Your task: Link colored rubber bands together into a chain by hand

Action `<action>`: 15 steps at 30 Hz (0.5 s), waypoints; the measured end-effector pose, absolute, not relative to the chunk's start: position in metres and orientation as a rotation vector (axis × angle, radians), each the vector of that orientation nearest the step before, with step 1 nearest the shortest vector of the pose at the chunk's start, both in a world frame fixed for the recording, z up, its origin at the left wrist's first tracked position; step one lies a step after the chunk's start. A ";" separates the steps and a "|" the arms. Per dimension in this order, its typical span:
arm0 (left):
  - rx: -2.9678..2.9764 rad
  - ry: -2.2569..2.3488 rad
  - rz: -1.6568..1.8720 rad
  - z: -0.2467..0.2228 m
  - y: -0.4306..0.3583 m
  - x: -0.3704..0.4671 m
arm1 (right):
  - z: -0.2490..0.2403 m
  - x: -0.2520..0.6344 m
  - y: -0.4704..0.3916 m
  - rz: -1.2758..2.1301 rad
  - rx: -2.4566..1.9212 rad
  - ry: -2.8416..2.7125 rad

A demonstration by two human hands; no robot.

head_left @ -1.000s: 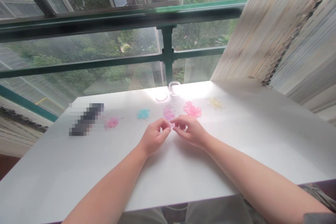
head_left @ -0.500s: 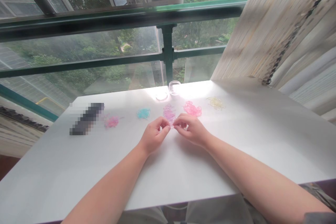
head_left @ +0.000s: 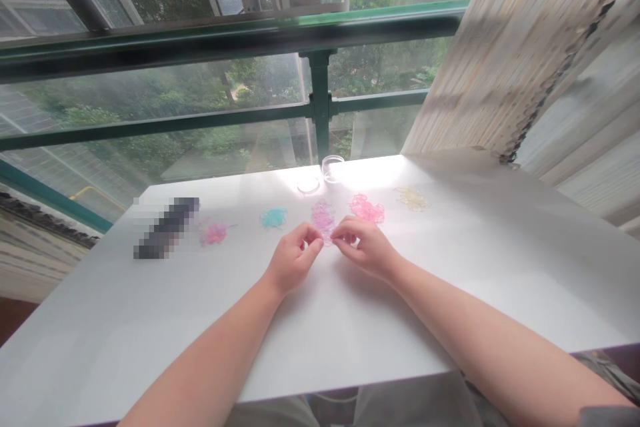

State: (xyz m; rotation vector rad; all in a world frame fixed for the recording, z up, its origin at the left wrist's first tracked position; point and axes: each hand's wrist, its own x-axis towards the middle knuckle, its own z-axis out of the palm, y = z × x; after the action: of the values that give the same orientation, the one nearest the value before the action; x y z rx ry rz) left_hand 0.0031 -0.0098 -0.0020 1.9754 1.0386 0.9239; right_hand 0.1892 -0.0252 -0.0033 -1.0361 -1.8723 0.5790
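Note:
Over the near end of a pile of purple elastic bands [head_left: 323,213], my two hands face each other with their fingertips almost meeting. My left hand [head_left: 297,257] is closed in a pinch, thumb against forefinger. Pinched the same way, my right hand [head_left: 367,247] comes in from the other side. A thin purple elastic band [head_left: 327,241] shows between the fingertips and seems held by both; its ends are hidden. Just behind my right hand lies a pile of pink elastic bands [head_left: 367,207].
Left of my hands are a turquoise pile [head_left: 273,217], a mixed pink pile [head_left: 214,233] and a blurred-out dark object [head_left: 167,227]. A pale yellow pile [head_left: 413,198] lies right. A clear round container [head_left: 333,169] and clear lid [head_left: 308,185] stand by the window on the white table [head_left: 200,320].
My fingertips have drawn very slightly apart. The piles and containers stay where they were; the whole view has shifted a little.

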 end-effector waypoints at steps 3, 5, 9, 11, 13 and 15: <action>1.977 1.047 0.929 -0.002 -0.010 0.003 | -0.003 0.189 -0.026 0.580 -1.040 -1.867; 1.980 1.057 0.933 -0.001 -0.010 0.003 | -0.004 0.190 -0.025 0.577 -1.044 -1.868; 1.999 1.075 0.935 0.001 -0.011 0.004 | -0.005 0.190 -0.024 0.571 -1.060 -1.891; 2.005 1.086 0.935 0.001 -0.011 0.003 | -0.005 0.190 -0.024 0.570 -1.070 -1.902; 2.000 1.090 0.939 0.000 -0.011 0.003 | -0.006 0.190 -0.024 0.571 -1.078 -1.908; 1.990 1.075 0.946 0.000 -0.010 0.003 | -0.005 0.190 -0.024 0.571 -1.081 -1.912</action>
State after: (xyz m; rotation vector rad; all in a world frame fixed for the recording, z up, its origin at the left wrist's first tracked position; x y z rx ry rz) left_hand 0.0028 -0.0103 -0.0004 1.9905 1.0750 0.9458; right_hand 0.1901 -0.0242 -0.0055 -1.0815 -1.9121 0.5714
